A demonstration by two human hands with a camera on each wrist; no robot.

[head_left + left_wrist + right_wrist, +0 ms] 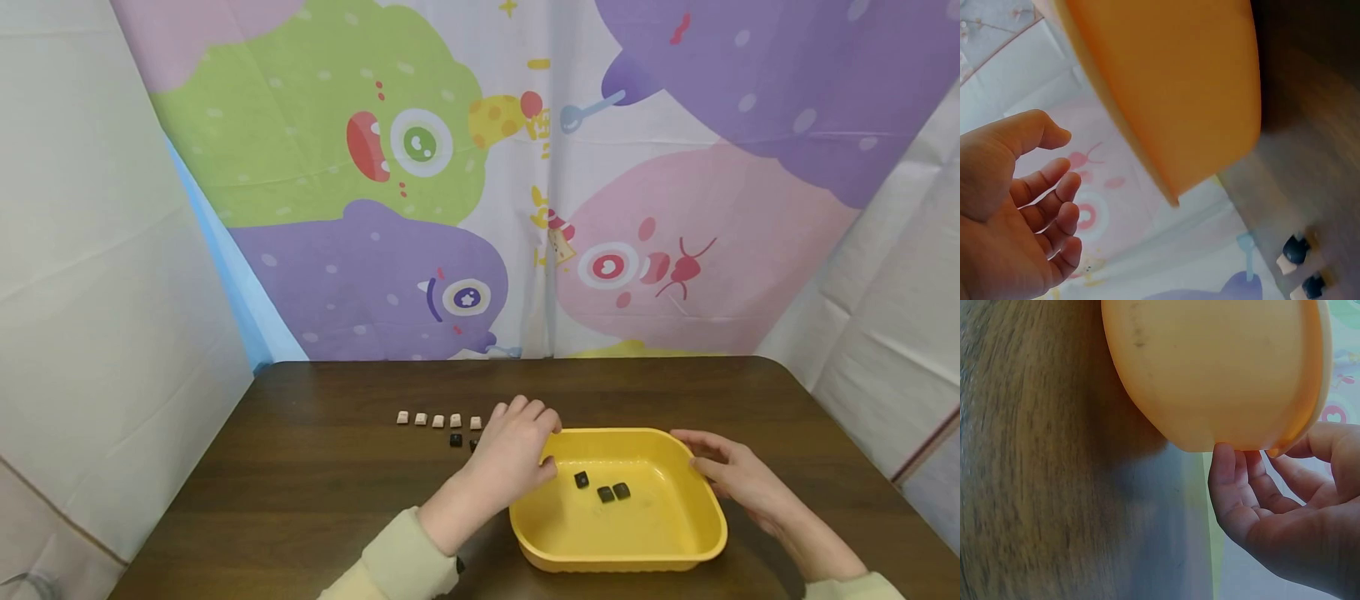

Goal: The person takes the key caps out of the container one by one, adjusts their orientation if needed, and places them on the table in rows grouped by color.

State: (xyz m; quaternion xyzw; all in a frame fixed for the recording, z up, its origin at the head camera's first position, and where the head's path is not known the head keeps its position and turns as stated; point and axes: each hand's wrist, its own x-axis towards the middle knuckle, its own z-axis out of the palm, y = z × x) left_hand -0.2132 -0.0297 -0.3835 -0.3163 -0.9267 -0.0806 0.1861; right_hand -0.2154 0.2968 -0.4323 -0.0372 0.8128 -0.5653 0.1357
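A yellow plastic tub [618, 560] stands on the table, with three black keycaps [582, 480] lying on its floor. My right hand [750, 483] grips the tub's right end, thumb over the rim; in the right wrist view the fingers [1225, 465] meet the outer wall. Above the tub's far left corner is my left hand [517, 446], fingers loosely bent. The left wrist view shows that hand [1022, 206] holding nothing, apart from the tub wall [1185, 94]. Left of it, several white keycaps [438, 422] form a row, and a black keycap [456, 439] sits in front of them.
Another black keycap [474, 446] is partly hidden behind the left hand. The dark wooden table [315, 467] ends at a cartoon-printed curtain [420, 275] at the back. Pale cloth hangs [97, 250] on both sides.
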